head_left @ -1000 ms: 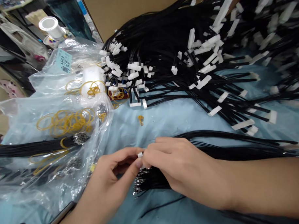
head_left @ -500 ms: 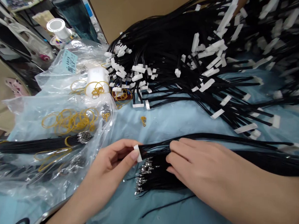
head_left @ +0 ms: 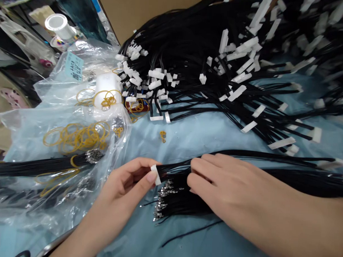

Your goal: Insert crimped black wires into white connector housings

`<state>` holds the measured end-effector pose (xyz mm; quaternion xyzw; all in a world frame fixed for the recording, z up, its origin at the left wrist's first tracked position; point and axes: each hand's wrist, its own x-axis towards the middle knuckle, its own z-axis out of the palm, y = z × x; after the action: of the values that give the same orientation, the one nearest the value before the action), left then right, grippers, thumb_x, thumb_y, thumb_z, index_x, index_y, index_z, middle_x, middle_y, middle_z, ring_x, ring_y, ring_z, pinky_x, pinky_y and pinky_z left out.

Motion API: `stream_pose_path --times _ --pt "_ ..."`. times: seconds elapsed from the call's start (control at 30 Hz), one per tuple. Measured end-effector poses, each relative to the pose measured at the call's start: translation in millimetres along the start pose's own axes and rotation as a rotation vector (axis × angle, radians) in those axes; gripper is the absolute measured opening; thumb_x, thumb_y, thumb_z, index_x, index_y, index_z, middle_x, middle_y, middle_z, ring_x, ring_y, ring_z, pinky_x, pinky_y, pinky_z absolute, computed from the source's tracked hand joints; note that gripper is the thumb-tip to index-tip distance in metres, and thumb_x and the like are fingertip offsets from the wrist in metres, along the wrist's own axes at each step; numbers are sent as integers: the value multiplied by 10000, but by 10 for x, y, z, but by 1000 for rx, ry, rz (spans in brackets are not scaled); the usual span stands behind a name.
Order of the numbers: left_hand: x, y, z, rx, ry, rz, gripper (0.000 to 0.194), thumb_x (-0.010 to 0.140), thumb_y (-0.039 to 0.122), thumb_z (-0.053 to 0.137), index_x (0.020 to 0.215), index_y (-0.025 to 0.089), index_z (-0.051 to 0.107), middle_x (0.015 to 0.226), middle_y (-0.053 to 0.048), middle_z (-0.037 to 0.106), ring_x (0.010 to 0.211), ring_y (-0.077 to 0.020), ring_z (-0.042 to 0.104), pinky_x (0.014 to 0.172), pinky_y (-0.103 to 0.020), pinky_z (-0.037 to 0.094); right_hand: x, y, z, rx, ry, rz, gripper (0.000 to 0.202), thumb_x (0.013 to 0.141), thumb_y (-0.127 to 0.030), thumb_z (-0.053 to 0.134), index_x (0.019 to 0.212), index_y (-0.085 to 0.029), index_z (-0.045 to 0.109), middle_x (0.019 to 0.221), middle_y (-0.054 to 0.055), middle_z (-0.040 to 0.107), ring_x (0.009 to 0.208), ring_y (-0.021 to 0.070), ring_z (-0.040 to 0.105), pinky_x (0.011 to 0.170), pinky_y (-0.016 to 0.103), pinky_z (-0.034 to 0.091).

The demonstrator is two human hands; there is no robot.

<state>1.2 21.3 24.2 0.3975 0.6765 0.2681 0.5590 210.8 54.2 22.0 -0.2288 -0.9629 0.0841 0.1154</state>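
Two hands, dozens of white connectors, one white spool, one pale-blue label

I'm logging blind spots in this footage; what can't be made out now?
All in the head view:
- Right hand's grip: hidden behind its own fingers.
- White connector: partly covered by the left hand's thumb.
- Blue label: small writing blurred.
- Dark container: cut off by the top edge.
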Motion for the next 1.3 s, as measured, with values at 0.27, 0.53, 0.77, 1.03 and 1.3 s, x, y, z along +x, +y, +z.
stream_pose_path --times 0.27,0.53,0.77,1.03,1.3 --pt "-4 1 2 15 -25 19 77 802 314 647 819 283 716 733 72 675 704 -69 575 643 -100 446 15 -27 -50 -38 86 20 482 383 74 549 807 -99 700 837 84 671 559 156 508 479 300 431" --pt "-41 -4 -4 -7 -38 4 76 791 326 661 825 295 721 750 73 696 713 -71 593 640 -96 461 85 -9 -52 38 112 21 279 540 5 522 750 -130 647 751 49 615 600 167 518 502 301 396" --pt "-8 24 16 -35 -42 11 53 777 300 678 796 295 727 732 80 702 692 -65 603 627 -85 468 112 8 -45 87 50 12 261 609 -1 442 746 -141 614 695 37 566 602 190 523 526 308 408" --pt "-12 19 31 -22 -31 32 54 775 277 675 788 292 724 744 75 710 704 -73 611 641 -96 472 70 -61 24 -76 123 -61 258 709 -21 433 815 -107 651 735 90 581 622 205 495 506 315 346" --pt "4 4 33 27 -10 18 72 767 319 673 802 281 723 734 59 695 690 -93 595 626 -132 468 86 -95 28 -91 123 -89 352 758 2 342 804 -115 670 734 91 607 608 203 498 509 326 329"
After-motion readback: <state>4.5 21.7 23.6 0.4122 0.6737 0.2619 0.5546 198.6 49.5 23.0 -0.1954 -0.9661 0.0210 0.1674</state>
